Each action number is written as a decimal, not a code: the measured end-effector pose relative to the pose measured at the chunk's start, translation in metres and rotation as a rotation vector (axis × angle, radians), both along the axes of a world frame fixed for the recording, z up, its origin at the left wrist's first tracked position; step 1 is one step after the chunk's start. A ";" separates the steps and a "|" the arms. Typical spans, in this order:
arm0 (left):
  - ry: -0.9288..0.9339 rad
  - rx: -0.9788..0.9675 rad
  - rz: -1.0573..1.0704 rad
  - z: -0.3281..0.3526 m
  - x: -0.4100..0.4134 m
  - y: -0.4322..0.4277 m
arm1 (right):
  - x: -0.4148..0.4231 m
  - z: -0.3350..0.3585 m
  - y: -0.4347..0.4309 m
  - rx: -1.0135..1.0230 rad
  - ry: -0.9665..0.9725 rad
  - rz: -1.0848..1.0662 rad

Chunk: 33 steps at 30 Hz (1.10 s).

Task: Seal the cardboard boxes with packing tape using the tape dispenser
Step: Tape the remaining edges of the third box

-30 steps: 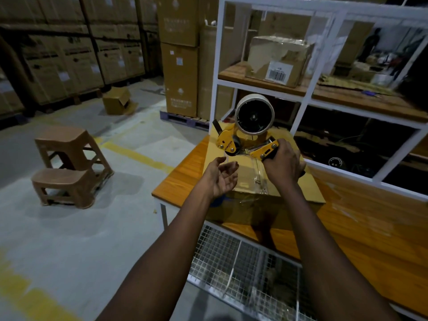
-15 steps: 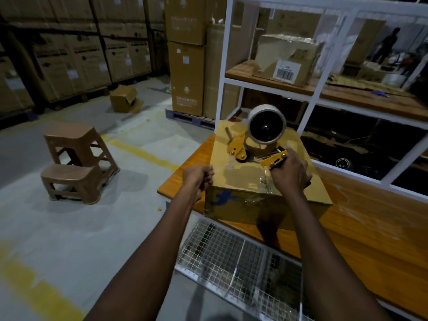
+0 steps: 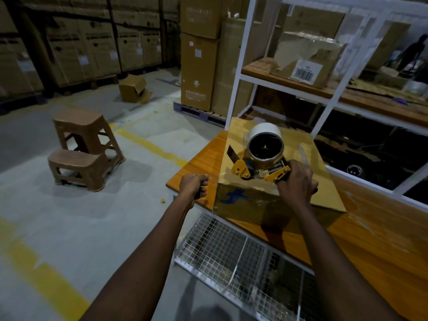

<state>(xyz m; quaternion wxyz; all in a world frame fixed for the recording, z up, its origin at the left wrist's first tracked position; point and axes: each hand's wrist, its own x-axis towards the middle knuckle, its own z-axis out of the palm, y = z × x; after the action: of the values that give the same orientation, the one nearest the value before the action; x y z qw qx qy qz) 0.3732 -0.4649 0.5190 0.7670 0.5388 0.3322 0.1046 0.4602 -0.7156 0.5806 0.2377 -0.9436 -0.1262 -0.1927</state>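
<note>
Indoors, box on wooden table, concrete floor

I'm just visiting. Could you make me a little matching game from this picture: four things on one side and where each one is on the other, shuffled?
Things:
1 tape dispenser
2 brown stools
3 barcode-labelled box
4 left hand

Places:
A on the floor
B on top of the cardboard box, gripped by the right hand
C curled in the air, left of that box
D on the white rack's wooden shelf

Pairs: 1-B, 2-A, 3-D, 4-C
</note>
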 end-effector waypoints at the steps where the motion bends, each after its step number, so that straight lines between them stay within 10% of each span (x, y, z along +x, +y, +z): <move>1: -0.002 0.001 -0.008 -0.003 0.001 0.000 | 0.000 0.000 -0.001 0.002 -0.004 0.000; 9: 0.023 0.085 -0.100 -0.021 0.002 -0.013 | 0.004 -0.007 -0.012 -0.156 -0.016 0.006; 22: 0.189 0.890 -0.431 -0.017 0.008 -0.002 | 0.003 -0.014 -0.013 -0.364 -0.032 -0.015; 33: 0.379 0.756 -0.633 -0.020 0.004 0.005 | -0.001 -0.015 -0.012 -0.368 -0.002 -0.038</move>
<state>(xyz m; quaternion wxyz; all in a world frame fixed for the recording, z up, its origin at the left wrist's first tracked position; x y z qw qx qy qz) 0.3773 -0.4595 0.4990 0.4397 0.8613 0.2250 -0.1190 0.4594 -0.7278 0.5656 0.0574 -0.9732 -0.1415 -0.1717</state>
